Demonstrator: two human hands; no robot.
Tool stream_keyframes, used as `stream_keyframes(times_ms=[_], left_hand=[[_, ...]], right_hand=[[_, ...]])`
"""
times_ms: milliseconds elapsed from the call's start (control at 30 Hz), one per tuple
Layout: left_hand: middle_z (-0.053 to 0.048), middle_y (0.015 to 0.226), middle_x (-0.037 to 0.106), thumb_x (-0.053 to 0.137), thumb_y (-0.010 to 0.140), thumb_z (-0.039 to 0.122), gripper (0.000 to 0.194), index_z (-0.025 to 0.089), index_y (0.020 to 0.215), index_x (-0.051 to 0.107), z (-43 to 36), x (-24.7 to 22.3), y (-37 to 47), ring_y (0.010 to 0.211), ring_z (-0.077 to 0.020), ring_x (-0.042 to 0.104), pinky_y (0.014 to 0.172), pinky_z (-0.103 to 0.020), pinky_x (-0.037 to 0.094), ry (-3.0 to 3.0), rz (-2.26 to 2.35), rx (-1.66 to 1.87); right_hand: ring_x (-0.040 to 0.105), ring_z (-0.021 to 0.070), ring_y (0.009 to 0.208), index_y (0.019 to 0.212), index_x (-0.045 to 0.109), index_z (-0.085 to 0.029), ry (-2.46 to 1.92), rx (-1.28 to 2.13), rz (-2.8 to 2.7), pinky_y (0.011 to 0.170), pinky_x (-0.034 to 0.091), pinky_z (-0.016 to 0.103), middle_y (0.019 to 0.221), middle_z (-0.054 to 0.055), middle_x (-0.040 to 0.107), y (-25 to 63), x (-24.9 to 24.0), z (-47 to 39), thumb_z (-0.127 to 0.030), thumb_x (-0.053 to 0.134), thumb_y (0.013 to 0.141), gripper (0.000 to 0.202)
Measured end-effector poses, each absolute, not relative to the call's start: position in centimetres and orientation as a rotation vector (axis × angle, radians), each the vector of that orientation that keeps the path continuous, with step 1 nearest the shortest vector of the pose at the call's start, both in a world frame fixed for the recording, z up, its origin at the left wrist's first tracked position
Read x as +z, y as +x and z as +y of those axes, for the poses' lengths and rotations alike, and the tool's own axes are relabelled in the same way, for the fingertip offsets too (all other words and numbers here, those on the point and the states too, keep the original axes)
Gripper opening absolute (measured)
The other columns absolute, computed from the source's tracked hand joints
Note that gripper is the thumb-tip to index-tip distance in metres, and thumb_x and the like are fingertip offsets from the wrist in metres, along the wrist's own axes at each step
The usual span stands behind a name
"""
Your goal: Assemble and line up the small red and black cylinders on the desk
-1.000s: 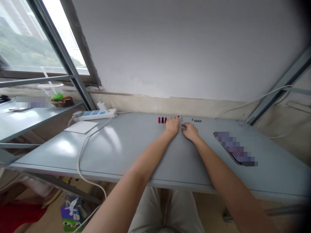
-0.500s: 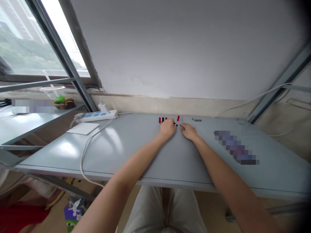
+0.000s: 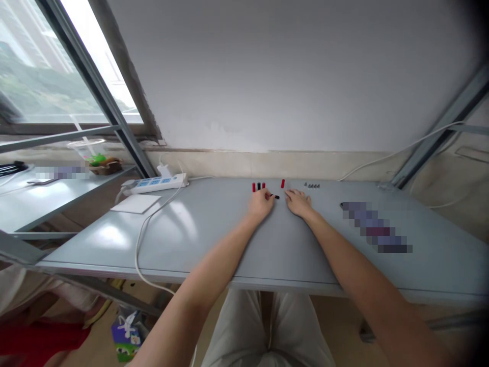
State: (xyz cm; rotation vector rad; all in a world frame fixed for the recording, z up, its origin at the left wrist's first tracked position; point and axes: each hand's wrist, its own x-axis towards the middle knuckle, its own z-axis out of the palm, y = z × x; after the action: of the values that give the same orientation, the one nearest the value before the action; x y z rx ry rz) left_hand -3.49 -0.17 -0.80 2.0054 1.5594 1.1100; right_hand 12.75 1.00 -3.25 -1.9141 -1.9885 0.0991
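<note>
Head view: the left hand [image 3: 262,203] pinches a black tube [image 3: 277,197] just beside the right hand [image 3: 300,203], whose grip I cannot tell remotely; I should steady it level, clear of the red tube [image 3: 282,183] behind.

Cylinders [image 3: 259,186] sit left of what seem screws [image 3: 313,186].

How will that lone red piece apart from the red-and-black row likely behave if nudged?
The red piece looks small and slim, so it's probably light. Its sides seem rounded, so it may roll when pushed. The glossy tabletop suggests it could slide easily too.
</note>
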Motion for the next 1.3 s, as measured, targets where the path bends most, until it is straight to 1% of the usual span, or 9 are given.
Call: stream_keyframes(times_ms=[100, 233, 333, 433, 533, 700, 900, 1067, 1300], left_hand=[[-0.006, 0.072, 0.064, 0.059, 0.075, 0.026, 0.011, 0.016, 0.073, 0.061, -0.1, -0.9, -3.5, 0.068, -0.0153, 0.056, 0.066, -0.027, 0.042, 1.994, 1.548, 1.128], [-0.006, 0.072, 0.064, 0.059, 0.074, 0.025, 0.011, 0.015, 0.072, 0.063, 0.0, -1.1, -3.5, 0.068, -0.0150, 0.057, 0.066, -0.027, 0.042, 1.958, 1.511, 1.164], [-0.006, 0.071, 0.064, 0.061, 0.073, 0.025, 0.011, 0.014, 0.072, 0.064, 0.2, -1.1, -3.4, 0.066, -0.0143, 0.056, 0.066, -0.026, 0.042, 1.883, 1.498, 1.191], [-0.006, 0.070, 0.063, 0.061, 0.073, 0.025, 0.012, 0.013, 0.072, 0.065, 0.6, -1.1, -3.4, 0.065, -0.0134, 0.055, 0.066, -0.026, 0.042, 1.794, 1.494, 1.220], [-0.005, 0.067, 0.061, 0.062, 0.072, 0.025, 0.013, 0.013, 0.072, 0.065, 0.9, -1.1, -3.5, 0.063, -0.0124, 0.054, 0.065, -0.026, 0.042, 1.712, 1.484, 1.239], [-0.004, 0.066, 0.060, 0.062, 0.072, 0.027, 0.014, 0.013, 0.071, 0.065, 1.1, -1.3, -3.5, 0.063, -0.0120, 0.053, 0.064, -0.025, 0.042, 1.636, 1.468, 1.254], [-0.004, 0.067, 0.061, 0.063, 0.072, 0.027, 0.014, 0.013, 0.073, 0.066, 1.0, -1.2, -3.3, 0.064, -0.0118, 0.054, 0.065, -0.025, 0.043, 1.520, 1.429, 1.239], [-0.004, 0.065, 0.061, 0.062, 0.073, 0.027, 0.014, 0.014, 0.072, 0.066, 0.5, -0.7, -3.3, 0.061, -0.0109, 0.053, 0.063, -0.025, 0.043, 1.425, 1.350, 1.218], [-0.003, 0.064, 0.061, 0.065, 0.070, 0.027, 0.015, 0.012, 0.070, 0.065, -0.3, -0.1, -3.1, 0.058, -0.0086, 0.050, 0.060, -0.023, 0.041, 1.424, 1.219, 1.188]], right_hand=[[0.046, 0.0295, 0.113, 0.110, 0.058, -0.019, -1.822, 0.097, -1.922, 0.092, 0.034, 0.051, 0.120, 0.014, 0.054, 12.8, -3.0, 0.7, -0.028, 0.040, 0.085, 0.031], [0.055, 0.0214, 0.090, 0.093, 0.056, -0.018, -1.623, 0.127, -1.771, 0.081, 0.042, 0.036, 0.098, 0.011, 0.060, 13.1, -2.4, 0.7, -0.022, 0.045, 0.080, 0.018], [0.056, 0.0190, 0.077, 0.086, 0.053, -0.019, -1.575, 0.152, -1.613, 0.073, 0.042, 0.032, 0.084, 0.008, 0.061, 13.5, -1.8, 0.9, -0.020, 0.044, 0.078, 0.012], [0.055, 0.0188, 0.072, 0.081, 0.052, -0.020, -1.567, 0.202, -1.510, 0.071, 0.041, 0.031, 0.077, 0.006, 0.060, 13.9, -1.4, 1.0, -0.023, 0.044, 0.078, 0.008], [0.055, 0.0186, 0.070, 0.076, 0.051, -0.020, -1.568, 0.291, -1.463, 0.070, 0.041, 0.032, 0.074, 0.006, 0.060, 14.1, -1.2, 1.1, -0.024, 0.045, 0.077, 0.008], [0.057, 0.0179, 0.073, 0.076, 0.053, -0.019, -1.524, 0.456, -1.419, 0.071, 0.042, 0.031, 0.074, 0.006, 0.061, 14.1, -1.4, 1.3, -0.028, 0.044, 0.078, 0.013], [0.052, 0.0129, 0.060, 0.073, 0.053, -0.019, -1.469, 0.620, -1.325, 0.058, 0.040, 0.025, 0.067, 0.002, 0.057, 13.9, -1.5, 1.2, -0.033, 0.047, 0.078, 0.016], [0.045, 0.0089, 0.049, 0.070, 0.052, -0.019, -1.449, 0.772, -1.236, 0.049, 0.036, 0.022, 0.062, 0.000, 0.054, 13.6, -0.8, 0.6, -0.029, 0.048, 0.077, 0.013], [0.045, 0.0069, 0.047, 0.069, 0.054, -0.017, -1.408, 0.933, -1.249, 0.044, 0.032, 0.020, 0.067, 0.002, 0.059, 12.6, 0.0, -0.6, -0.026, 0.051, 0.079, 0.014]])
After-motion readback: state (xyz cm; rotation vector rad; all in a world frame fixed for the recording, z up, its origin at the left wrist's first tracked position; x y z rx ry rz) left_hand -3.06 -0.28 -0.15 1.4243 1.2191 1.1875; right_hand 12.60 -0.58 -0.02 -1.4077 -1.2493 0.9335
